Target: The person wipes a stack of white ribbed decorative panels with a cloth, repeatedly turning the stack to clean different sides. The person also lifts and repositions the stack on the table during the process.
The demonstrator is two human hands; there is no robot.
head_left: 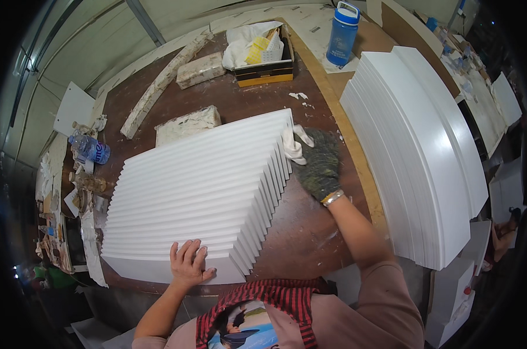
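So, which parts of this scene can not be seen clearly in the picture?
- Head view: the right hand is inside a dark glove, so its fingers are hidden; how it grips the white cloth is unclear.
- The lower white panels in the fanned stack are covered by those above; only the edges show.
- The contents of the box are hidden under cloth.
- The left hand covers part of the nearest panel.
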